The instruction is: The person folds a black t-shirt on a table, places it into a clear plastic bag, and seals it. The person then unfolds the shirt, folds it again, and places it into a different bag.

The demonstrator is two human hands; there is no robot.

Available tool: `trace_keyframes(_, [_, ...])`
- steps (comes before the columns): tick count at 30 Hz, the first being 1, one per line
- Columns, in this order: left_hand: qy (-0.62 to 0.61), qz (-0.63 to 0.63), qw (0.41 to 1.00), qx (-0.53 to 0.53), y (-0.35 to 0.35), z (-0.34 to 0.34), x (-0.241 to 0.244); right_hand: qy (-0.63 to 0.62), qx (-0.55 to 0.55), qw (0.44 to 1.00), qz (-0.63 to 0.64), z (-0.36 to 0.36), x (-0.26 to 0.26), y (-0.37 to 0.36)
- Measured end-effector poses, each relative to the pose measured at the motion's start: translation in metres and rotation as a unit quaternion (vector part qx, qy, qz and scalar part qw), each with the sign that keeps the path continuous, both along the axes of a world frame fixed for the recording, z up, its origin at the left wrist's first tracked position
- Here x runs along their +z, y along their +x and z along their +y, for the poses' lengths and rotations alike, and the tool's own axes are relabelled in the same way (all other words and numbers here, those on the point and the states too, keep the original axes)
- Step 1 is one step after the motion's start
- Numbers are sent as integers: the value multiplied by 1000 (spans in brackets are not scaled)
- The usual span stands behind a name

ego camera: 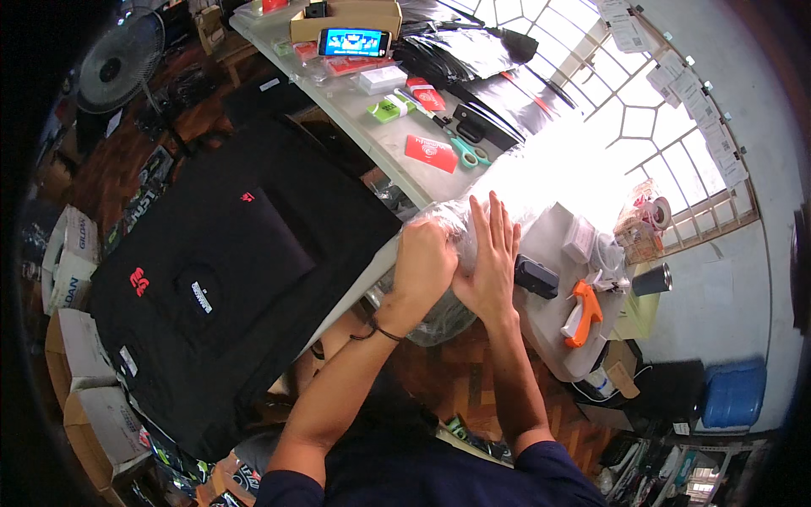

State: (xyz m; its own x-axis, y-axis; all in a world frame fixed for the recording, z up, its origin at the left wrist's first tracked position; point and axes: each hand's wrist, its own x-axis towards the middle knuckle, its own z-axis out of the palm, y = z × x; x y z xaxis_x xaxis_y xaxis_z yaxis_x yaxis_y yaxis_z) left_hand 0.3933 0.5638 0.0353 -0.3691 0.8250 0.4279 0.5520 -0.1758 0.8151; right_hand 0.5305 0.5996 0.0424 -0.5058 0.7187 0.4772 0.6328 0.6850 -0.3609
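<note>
Clear plastic film (443, 320) lies bunched over the table's near edge and hangs down below it. My left hand (426, 260) is closed on a crumpled part of this film. Beside it, my right hand (491, 253) lies with its fingers extended against the film, its thumb side near the left hand; it grips nothing. To the left, a black T-shirt (171, 234) with red prints and a white neck print is spread out flat. Strong window glare hides the film's far part.
Teal-handled scissors (469, 153), a red card (431, 153) and a phone (354, 43) are on the table beyond my hands. Right of them lie a black stapler-like object (536, 276) and an orange tagging gun (583, 314). Cardboard boxes (104, 418) stand at the lower left.
</note>
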Motion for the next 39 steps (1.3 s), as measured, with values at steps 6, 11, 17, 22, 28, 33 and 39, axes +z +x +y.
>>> trace_keyframes(6, [-22, -7, 998, 57, 9, -2, 17, 23, -26, 999, 28, 11, -15, -12])
trace_keyframes(11, [-60, 38, 995, 65, 12, -14, 8, 22, -36, 999, 20, 7, -16, -12])
trace_keyframes(17, [47, -5, 996, 77, 17, -37, 34, 15, -82, 996, 25, 15, -17, -13])
trace_keyframes(22, [44, 5, 994, 95, -5, -44, 43, 24, -93, 995, 19, 23, -21, -18])
trace_keyframes(28, [-18, 89, 990, 107, -11, -37, 19, -1, -75, 996, 43, 21, -17, -12])
trace_keyframes(33, [34, 103, 987, 118, -11, -19, 9, 22, -73, 996, 34, 18, -9, -18])
trace_keyframes(39, [68, 100, 988, 93, -17, -29, 17, 20, -113, 993, 35, 22, -11, -21])
